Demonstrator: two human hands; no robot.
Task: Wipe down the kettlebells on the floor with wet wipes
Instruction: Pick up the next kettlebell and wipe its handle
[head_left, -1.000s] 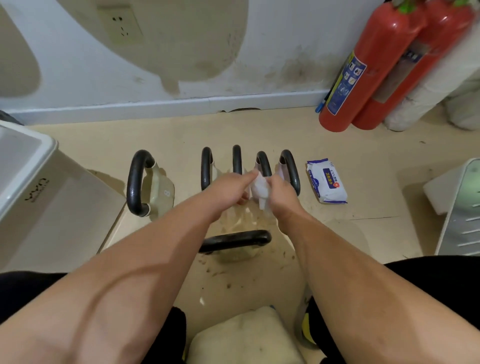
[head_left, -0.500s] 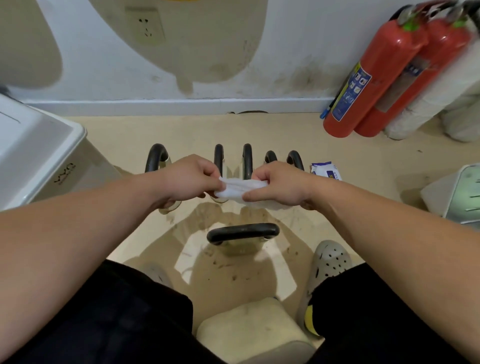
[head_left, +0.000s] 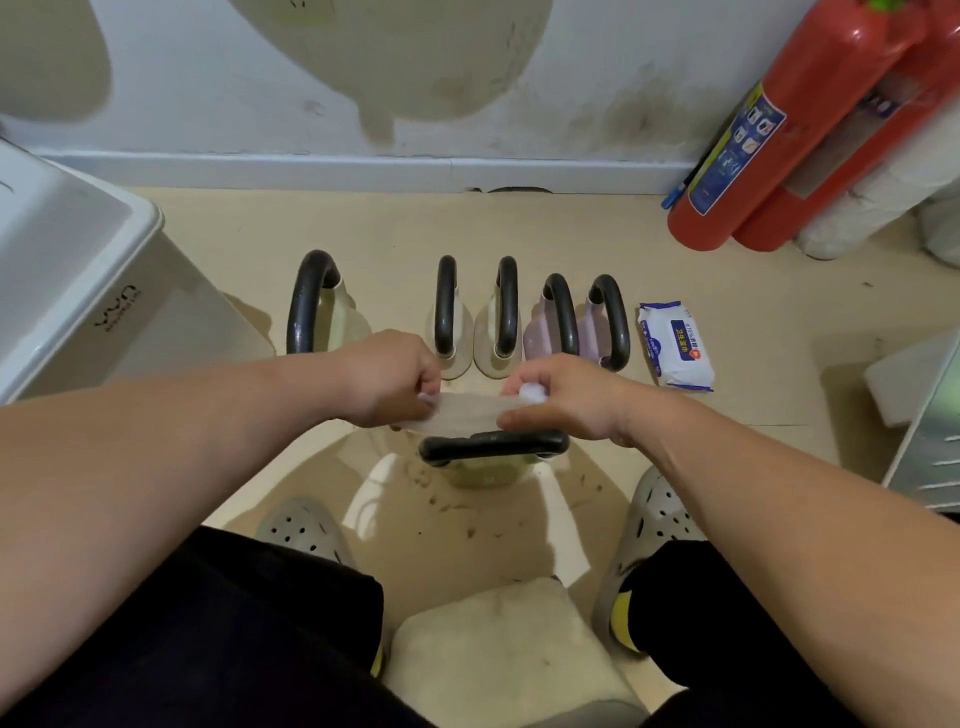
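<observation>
A white wet wipe is stretched flat between my two hands. My left hand pinches its left end and my right hand pinches its right end. Just below the wipe stands a pale kettlebell with a black handle lying crosswise. Behind the hands, several more kettlebells stand in a row: a cream one at the left, two cream ones in the middle, two lilac ones at the right. A pack of wet wipes lies on the floor right of the row.
A white plastic bin stands at the left. Two red fire extinguishers lean on the wall at the back right, and a pale rack is at the right edge. My knees, grey clogs and a cushion fill the foreground.
Both hands drew back from the row towards me and pulled the bunched wipe out into a flat strip above the near kettlebell. The camera tilted down, showing both shoes.
</observation>
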